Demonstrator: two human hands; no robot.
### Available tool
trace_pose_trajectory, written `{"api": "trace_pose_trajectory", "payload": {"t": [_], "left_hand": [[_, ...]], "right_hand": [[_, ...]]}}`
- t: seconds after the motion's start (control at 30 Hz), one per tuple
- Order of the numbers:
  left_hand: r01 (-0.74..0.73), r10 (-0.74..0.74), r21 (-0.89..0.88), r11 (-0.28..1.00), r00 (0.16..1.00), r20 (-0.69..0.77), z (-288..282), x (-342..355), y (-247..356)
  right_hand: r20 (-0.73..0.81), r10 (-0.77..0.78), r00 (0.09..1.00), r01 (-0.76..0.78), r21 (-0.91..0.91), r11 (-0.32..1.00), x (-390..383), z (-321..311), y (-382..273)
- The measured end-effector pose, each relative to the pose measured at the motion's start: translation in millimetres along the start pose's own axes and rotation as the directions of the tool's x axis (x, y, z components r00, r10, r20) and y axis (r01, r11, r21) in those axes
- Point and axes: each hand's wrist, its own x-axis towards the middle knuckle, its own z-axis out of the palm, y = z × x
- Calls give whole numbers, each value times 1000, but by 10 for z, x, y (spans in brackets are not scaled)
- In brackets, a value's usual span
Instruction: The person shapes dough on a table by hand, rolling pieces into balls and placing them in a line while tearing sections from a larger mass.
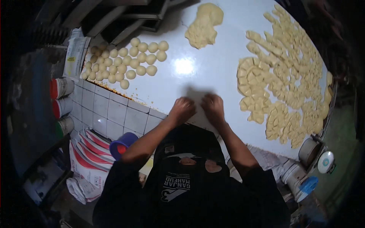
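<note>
My left hand [182,110] and my right hand [213,108] are side by side over the near edge of a white table [216,72], a small gap between them. Both have their fingers curled in. Whatever they may hold is hidden, and the picture is a little blurred there. Beyond the left hand, round dough balls [141,70] lie in loose rows. A large smooth lump of dough [203,26] rests at the far middle. To the right spreads a wide field of cut dough pieces [254,72], many touching one another.
Dark trays [131,32] are stacked at the far left corner. Lidded buckets [62,107], red-and-white sacks [85,163] and a purple bucket [128,140] stand left of the table. A metal pot [308,150] and a bucket with blue on it [307,186] are at the near right.
</note>
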Motion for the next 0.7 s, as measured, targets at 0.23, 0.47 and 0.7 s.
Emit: {"api": "trace_pose_trajectory", "payload": {"t": [0.23,0.47,0.7], "left_hand": [[137,-87,89,986,903,-421,-575,506,-200],[-152,147,-17,988,973,-178,-702,-282,-391],[42,103,376,926,929,-356,-1579,535,-451]], "right_hand": [[292,186,938,-237,150,960,1312,-667,-480],[-221,-25,975,34,35,999,2090,485,-503],[-19,178,984,-175,93,980,113,-121,-485]]}}
